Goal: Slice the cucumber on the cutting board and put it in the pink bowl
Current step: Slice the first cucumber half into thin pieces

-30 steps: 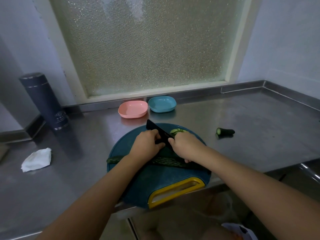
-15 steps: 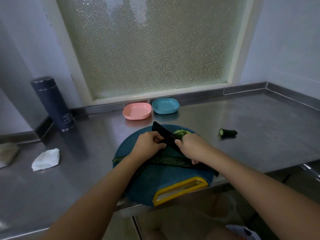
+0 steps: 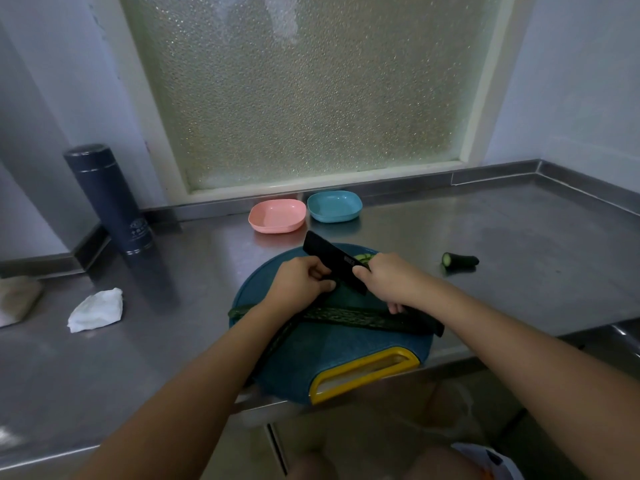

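Right hand [image 3: 391, 282] grips the flat black knife [image 3: 329, 259]; left hand [image 3: 299, 284] curls round a long dark cucumber [image 3: 281, 340].

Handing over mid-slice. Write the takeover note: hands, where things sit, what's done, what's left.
Left hand: fingers curled on the cucumber piece beside the blade.
Right hand: grips the black knife, thumb on the blade.
A long cucumber lies across the blue cutting board.
Done: a few slices sit on the board behind the right hand. A cut end lies on the counter to the right.
Left: the pink bowl, beyond the board and beside the blue bowl, holds nothing. Finish slicing, then move the slices into it.
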### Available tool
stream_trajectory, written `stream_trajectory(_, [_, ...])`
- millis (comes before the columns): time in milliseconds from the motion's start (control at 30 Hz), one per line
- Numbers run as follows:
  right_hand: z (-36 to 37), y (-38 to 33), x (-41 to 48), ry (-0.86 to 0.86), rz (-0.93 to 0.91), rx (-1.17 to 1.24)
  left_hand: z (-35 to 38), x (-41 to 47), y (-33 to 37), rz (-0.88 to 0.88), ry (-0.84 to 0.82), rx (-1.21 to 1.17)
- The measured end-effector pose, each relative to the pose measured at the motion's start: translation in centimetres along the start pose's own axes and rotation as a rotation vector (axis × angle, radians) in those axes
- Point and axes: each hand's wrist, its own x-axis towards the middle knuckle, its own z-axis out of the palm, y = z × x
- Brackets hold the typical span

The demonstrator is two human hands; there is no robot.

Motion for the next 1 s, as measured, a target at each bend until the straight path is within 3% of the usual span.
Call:
stream_trajectory(433, [1.0, -0.1, 0.2, -0.015, 0.031, 0.008, -0.7, 0.7, 0.4, -0.038, -0.094, 0.003])
stream_trajectory(1000, [-0.3, 0.4, -1.3, -0.048, 0.003, 0.022, -0.4, 0.7, -0.2, -0.011, -0.049, -0.009])
